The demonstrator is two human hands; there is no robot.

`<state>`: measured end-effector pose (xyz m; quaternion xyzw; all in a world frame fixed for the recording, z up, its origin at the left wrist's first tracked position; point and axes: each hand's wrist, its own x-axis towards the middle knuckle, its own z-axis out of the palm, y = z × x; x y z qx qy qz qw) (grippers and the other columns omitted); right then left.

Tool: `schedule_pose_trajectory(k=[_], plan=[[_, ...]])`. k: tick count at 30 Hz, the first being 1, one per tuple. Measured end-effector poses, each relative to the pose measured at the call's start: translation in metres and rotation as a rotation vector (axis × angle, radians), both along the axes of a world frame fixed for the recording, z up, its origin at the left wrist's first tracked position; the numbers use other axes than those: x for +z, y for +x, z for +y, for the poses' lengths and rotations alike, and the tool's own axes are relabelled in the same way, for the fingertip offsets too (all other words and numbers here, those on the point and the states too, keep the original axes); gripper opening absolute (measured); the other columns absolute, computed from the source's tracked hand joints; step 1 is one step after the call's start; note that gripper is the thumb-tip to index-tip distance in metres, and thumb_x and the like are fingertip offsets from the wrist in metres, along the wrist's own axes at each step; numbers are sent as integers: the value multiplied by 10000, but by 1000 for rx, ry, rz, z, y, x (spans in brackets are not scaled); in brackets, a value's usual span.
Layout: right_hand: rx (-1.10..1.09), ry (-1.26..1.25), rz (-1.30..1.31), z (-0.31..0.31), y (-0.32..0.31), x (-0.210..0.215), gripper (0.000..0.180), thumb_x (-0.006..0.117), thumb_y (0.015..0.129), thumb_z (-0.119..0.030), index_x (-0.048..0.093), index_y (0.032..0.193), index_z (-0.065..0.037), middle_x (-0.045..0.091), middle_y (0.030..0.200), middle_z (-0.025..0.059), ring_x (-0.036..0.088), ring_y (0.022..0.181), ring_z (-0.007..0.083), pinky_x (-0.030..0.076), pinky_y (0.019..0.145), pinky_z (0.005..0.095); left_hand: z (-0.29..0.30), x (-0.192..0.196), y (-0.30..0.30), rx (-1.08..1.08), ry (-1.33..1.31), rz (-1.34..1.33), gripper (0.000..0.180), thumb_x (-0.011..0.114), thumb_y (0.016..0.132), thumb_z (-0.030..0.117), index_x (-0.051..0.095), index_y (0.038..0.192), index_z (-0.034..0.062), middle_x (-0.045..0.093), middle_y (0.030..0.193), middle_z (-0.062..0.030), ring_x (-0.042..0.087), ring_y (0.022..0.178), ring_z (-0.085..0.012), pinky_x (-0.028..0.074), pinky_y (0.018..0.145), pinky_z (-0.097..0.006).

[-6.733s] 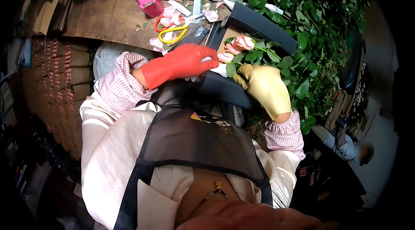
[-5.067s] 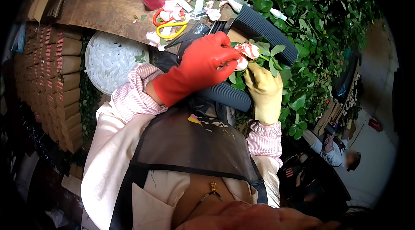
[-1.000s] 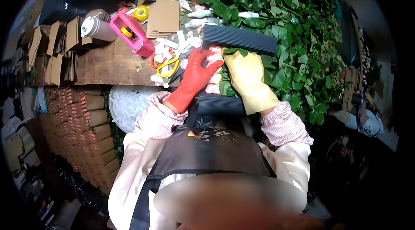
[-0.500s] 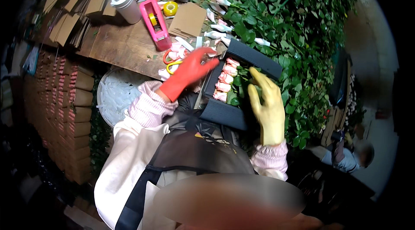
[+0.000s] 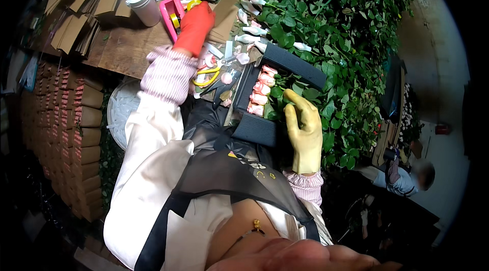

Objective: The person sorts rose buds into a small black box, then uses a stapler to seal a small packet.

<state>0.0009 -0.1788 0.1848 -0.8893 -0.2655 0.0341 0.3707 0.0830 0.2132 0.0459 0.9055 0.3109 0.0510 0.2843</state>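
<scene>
My left hand [image 5: 196,27], in a red glove, reaches over the table to a stack of brown cardboard sheets [image 5: 220,31]. Its fingers are closed on the edge of one cardboard sheet [image 5: 227,6], which tilts up off the others. In a yellow glove, my right hand [image 5: 305,128] lies over rose stems and leaves, thumb and fingers apart. Beside it, a short row of pink roses [image 5: 260,90] rests in a black ridged holder [image 5: 293,67] with two raised sides. The stems run to the right, partly hidden under the right hand.
A pink tape dispenser [image 5: 168,16], a white-lidded cup [image 5: 143,6] and yellow-handled scissors [image 5: 208,75] are near my left arm. Leafy roses with white-wrapped heads [image 5: 254,30] pile up at right. A clear tub [image 5: 118,113] stands below the table. Another person [image 5: 405,177] is at far right.
My left hand has moved from beside the roses up and left to the cardboard stack and lifted a sheet's edge. My right hand stays by the stems.
</scene>
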Motion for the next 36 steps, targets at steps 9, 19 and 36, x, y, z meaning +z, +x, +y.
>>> schedule_pose_trajectory(k=[9, 19, 36], plan=[[-115, 301, 750, 14, 25, -6, 342, 706, 1078, -326, 677, 1166, 3, 607, 829, -24, 563, 616, 61, 509, 568, 199, -158, 98, -133, -437, -884, -209, 319, 730, 993, 315, 646, 1133, 41, 733, 979, -138, 720, 862, -238, 564, 775, -378], [-89, -3, 1113, -10, 51, -40, 298, 667, 1094, -320, 691, 1069, -25, 669, 785, 1, 592, 527, 79, 482, 505, 227, -167, 61, -96, -916, 12, -334, 579, 824, 877, 260, 595, 1365, 47, 641, 1040, -140, 667, 962, -363, 552, 774, -483], [190, -145, 578, -32, 9, 33, 369, 677, 1056, -388, 747, 897, -63, 745, 739, 95, 701, 618, 236, 564, 602, 361, -180, 69, -53, -1139, -7, 188, 1061, 1014, 620, 443, 484, 1449, 46, 637, 1276, -230, 636, 1203, -478, 565, 952, -544]])
